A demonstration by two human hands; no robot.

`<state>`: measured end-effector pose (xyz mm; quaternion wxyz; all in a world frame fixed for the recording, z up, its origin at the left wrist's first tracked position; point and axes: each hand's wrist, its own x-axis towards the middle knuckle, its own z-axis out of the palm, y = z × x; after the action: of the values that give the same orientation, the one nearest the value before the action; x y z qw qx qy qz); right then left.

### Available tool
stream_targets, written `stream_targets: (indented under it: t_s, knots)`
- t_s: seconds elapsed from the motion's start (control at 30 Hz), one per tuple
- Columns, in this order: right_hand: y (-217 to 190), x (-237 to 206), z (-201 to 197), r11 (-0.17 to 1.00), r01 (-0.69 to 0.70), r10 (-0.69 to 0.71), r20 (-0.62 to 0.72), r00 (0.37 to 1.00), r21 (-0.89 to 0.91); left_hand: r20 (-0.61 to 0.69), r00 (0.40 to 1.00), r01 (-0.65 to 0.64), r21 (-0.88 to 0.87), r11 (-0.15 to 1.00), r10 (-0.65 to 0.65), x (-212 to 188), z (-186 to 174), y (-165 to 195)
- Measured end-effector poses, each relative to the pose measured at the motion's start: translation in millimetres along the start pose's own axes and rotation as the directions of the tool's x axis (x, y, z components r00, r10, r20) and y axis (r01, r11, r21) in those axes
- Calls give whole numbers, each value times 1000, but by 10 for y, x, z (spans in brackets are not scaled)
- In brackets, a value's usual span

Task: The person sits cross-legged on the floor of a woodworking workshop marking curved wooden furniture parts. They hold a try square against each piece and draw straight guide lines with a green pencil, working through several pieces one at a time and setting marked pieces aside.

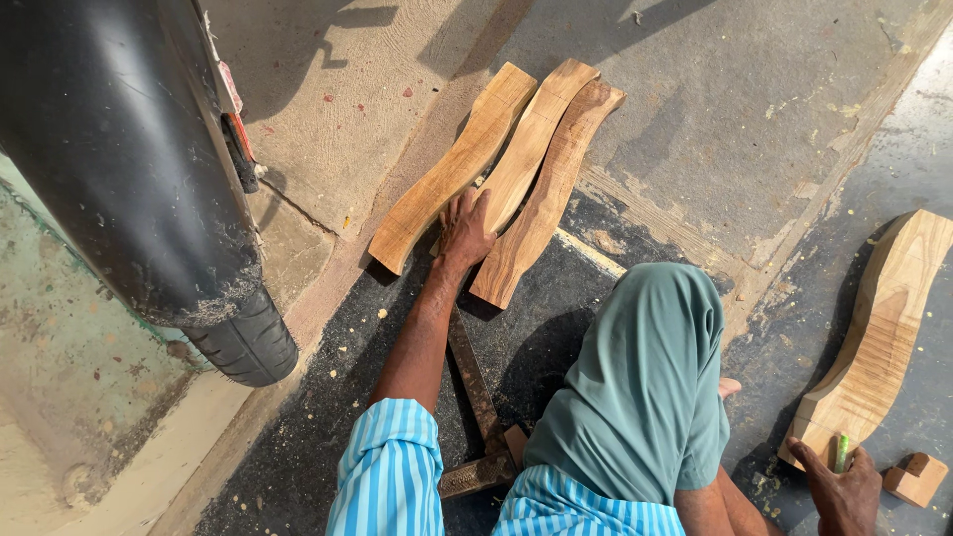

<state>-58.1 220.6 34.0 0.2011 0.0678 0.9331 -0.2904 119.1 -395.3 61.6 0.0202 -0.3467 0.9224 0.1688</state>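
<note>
The left hand lies open, fingers spread, on the middle of three curved wooden boards at twelve o'clock. At five o'clock the right hand is closed around a green marker, against a fourth curved board, a small wooden block just beside it

An open-air woodworking spot on the ground beside a parked vehicle

I see sunlit, cracked concrete floor strewn with wood chips, worked on directly rather than at a bench. Just right of the black mudguard and tyre lie three curved, sawn wooden pieces side by side; farther right of it lies a thicker carved wooden blank with a small wood offcut beside its near end. A rusty metal tool lies below the three pieces.
</note>
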Motion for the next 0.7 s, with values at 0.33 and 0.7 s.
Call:
stream_targets:
  t_s: [0.33,0.7]
  knots:
    - [-7,-15,-17,996,-41,42,5,999,-79,-95,993,66,-4,998,-66,61,33,-13]
    - [-62,-153,-89,992,116,-118,-54,992,-45,-470,879,-367,-571,734,74,-673,-217,1261]
